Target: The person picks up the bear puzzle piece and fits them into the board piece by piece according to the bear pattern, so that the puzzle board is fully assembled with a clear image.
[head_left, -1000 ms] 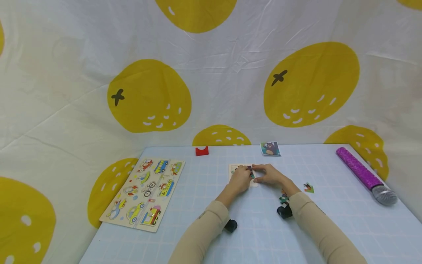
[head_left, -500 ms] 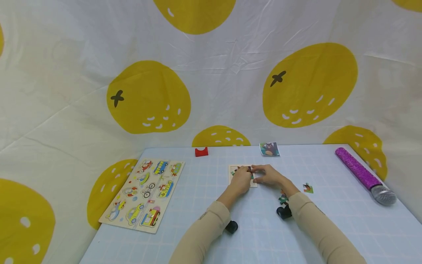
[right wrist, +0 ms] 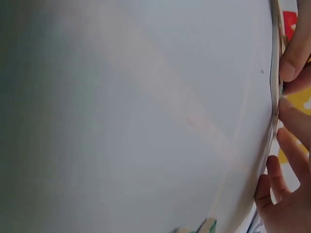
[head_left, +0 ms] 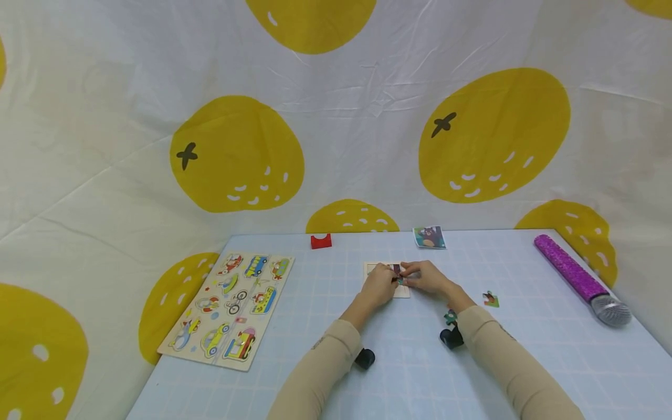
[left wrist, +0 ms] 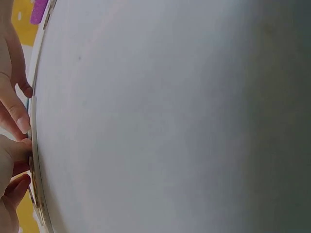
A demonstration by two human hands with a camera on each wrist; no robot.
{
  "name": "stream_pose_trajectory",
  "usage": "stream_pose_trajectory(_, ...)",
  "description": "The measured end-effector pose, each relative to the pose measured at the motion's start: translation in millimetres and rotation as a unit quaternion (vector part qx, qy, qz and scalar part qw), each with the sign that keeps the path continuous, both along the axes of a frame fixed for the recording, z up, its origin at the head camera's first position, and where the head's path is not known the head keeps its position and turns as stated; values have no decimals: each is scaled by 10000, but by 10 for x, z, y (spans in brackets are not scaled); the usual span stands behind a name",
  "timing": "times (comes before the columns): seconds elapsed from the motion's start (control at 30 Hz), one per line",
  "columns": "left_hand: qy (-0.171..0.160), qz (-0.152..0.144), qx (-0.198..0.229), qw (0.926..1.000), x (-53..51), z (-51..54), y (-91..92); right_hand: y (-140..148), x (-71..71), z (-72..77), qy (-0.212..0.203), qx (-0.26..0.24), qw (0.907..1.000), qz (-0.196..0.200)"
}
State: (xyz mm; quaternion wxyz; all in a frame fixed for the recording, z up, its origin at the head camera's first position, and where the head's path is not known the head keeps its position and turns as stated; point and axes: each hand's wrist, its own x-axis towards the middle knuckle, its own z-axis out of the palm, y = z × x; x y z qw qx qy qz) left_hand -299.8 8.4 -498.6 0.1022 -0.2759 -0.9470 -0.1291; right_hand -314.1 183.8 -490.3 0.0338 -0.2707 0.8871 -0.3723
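Observation:
A small wooden puzzle tray [head_left: 402, 292] lies at mid-table with dark and green pieces in its upper right part. My left hand [head_left: 380, 285] reaches over the tray, thumb and fingers pinching a small puzzle piece [head_left: 400, 281]. From the other side, my right hand [head_left: 427, 277] touches near the same piece and the tray's right edge, its fingers relaxed. The left wrist view shows fingertips of the left hand [left wrist: 9, 160] and right hand [left wrist: 12, 82] close together along the tray edge [left wrist: 34, 121]. Fingers hide part of the tray.
Left on the table lies a vehicle puzzle board [head_left: 217, 315]. Further back are a red block [head_left: 321, 241] and a bear picture card [head_left: 429, 237]. At right are a loose piece [head_left: 490, 299], another piece [head_left: 450, 317] by the right wrist, and a purple microphone [head_left: 569, 268].
My left hand has shifted slightly left and toward me, uncovering more of the pieces. My right thumb and forefinger have moved a little closer to the left fingertips.

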Motion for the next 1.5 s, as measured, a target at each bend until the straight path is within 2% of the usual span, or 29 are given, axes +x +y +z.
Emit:
stream_pose_trajectory(0.2, 165, -79, -34, 9998, 1, -9, -22, -30, 2, -1, 290, 149, 9995, 33)
stream_pose_trajectory(0.3, 137, -27, 101, 9999, 3, -4, -48, -65, -4, 5, 387, 303, 9988, 27)
stream_pose_trajectory(0.47, -30, 120, 349, 9993, -7, -1, -85, -128, -12, 44, 264, 619, 9975, -207)
stream_pose_trajectory(0.73, 17, -44, 338, 9994, -14, -26, -66, -162, 12, 99, 67, 1062, 9930, -506)
stream_pose_trajectory(0.93, -83, -22, 373, 9993, -29, -32, -78, -174, 41, 124, -59, 1124, 9924, -493)
stream_pose_trajectory(1.23, 134, -300, 418, 9986, -77, -66, -127, -180, 32, 132, 55, 1363, 9899, -389)
stream_pose_trajectory(1.5, 234, -337, 355, 9985, -69, -51, -114, -186, 28, 166, 187, 1444, 9891, -228)
